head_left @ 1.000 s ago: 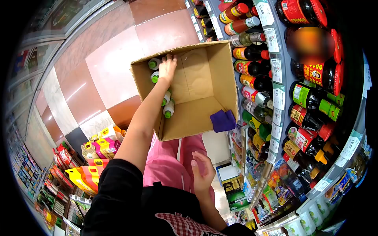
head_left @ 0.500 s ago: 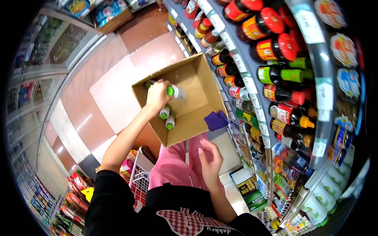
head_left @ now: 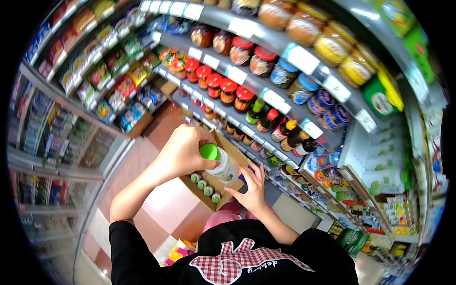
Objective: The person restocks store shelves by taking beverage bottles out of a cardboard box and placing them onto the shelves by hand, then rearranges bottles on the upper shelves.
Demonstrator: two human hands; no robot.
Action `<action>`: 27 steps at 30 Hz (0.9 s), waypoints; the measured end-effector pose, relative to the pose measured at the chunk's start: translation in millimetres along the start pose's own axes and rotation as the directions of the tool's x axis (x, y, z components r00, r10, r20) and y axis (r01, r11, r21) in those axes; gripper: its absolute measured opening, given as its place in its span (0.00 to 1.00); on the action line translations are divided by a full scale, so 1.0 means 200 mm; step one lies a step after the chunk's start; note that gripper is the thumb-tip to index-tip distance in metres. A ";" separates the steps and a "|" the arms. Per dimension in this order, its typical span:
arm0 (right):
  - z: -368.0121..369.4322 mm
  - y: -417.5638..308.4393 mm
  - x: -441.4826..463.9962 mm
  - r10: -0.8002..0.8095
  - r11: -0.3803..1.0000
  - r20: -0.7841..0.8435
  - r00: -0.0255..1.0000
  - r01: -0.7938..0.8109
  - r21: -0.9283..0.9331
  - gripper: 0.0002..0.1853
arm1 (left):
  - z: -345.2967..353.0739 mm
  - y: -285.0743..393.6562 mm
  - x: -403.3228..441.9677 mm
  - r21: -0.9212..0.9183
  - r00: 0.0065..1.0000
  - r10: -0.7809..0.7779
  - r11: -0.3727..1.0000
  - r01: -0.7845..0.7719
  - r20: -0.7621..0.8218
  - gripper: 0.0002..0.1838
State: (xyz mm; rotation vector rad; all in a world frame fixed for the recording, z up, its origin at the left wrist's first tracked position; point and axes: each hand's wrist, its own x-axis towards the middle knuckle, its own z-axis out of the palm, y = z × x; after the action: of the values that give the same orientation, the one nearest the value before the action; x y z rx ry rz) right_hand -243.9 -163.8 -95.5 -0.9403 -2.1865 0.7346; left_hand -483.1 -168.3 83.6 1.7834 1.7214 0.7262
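Note:
A white bottle with a green cap [head_left: 224, 167] is raised above the cardboard box [head_left: 202, 195], tilted. My left hand [head_left: 187, 149] grips it around the cap end. Close to the bottle's base is my right hand [head_left: 251, 184], its fingers spread; whether they touch the bottle is unclear. Inside the box, along its left side, several green-capped bottles [head_left: 208, 190] stand in a row. A purple cloth [head_left: 242, 178] is partly visible behind my right hand.
Shelves with red-lidded jars [head_left: 228, 90] and sauce bottles [head_left: 285, 135] curve across the front and right. White containers [head_left: 385, 181] fill a right-hand shelf. Glass-door cabinets [head_left: 64, 142] line the left. Yellow and pink packages [head_left: 180, 251] lie low at the bottom.
My left hand has lifted a bottle up out of the box. My right hand has come up beside it. The view has turned toward the shelves.

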 end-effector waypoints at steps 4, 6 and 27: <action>-0.18 -0.13 0.05 -0.067 0.997 -0.154 0.986 0.073 0.035 0.37 | -0.11 0.36 -0.02 0.047 0.985 0.172 0.984 -0.171 -0.012 0.18; -0.27 -0.17 0.06 -0.124 0.989 -0.229 0.965 0.139 0.050 0.38 | -0.13 0.57 -0.04 0.039 0.981 0.192 0.981 -0.192 -0.011 0.17; -0.98 -0.08 -0.41 0.214 0.919 -0.431 0.876 -0.031 0.394 0.28 | 0.62 1.16 0.26 -0.387 0.912 0.405 0.833 -0.397 -0.065 0.27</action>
State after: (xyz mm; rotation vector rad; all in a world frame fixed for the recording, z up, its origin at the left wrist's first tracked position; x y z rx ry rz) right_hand -63.3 -191.4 13.2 -0.9442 -1.5047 0.8481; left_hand -230.8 -125.7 161.2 1.8602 1.0836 1.1363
